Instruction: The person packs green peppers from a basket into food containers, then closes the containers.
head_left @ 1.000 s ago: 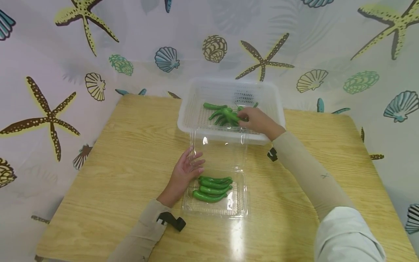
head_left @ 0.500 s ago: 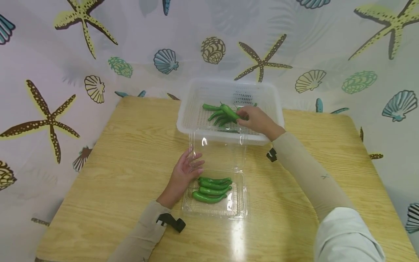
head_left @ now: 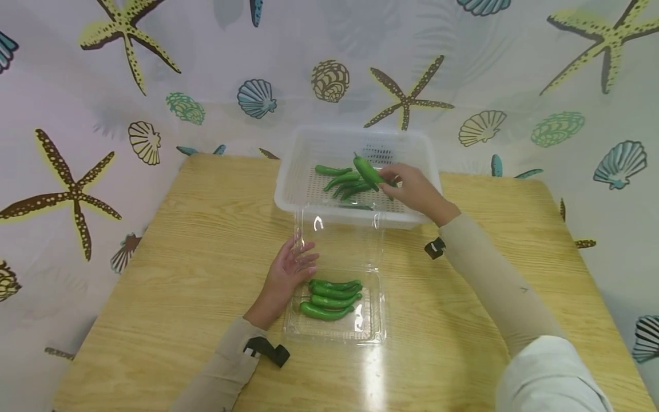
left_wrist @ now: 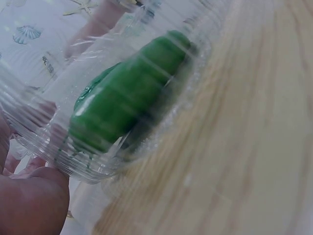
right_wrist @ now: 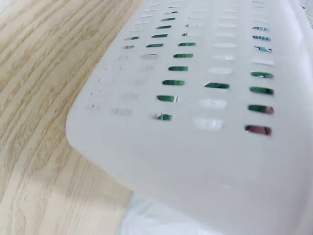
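In the head view my right hand (head_left: pixel 409 186) pinches a green chili pepper (head_left: pixel 366 170) by its near end, over a white perforated basket (head_left: pixel 285 191). Several more peppers (head_left: pixel 340 181) lie in the basket beneath it. Nearer to me stands a clear plastic clamshell box (head_left: pixel 379 329), its lid (head_left: pixel 340 237) raised toward the basket. Several peppers (head_left: pixel 329 300) lie side by side in its base. My left hand (head_left: pixel 288 266) rests at the box's left side near the hinge, fingers spread. The left wrist view shows a pepper (left_wrist: pixel 127 95) through the box wall. The basket's side (right_wrist: pixel 156 147) hides most of my right hand in the right wrist view.
A wooden table (head_left: pixel 206 229) carries the box and basket. Behind it hangs a white curtain (head_left: pixel 206 46) printed with starfish and shells. The basket stands near the table's far edge, just behind the raised lid.
My right hand has lifted one pepper off the pile in the basket, and it now tilts upward above the others. My left hand and the box have stayed in place.
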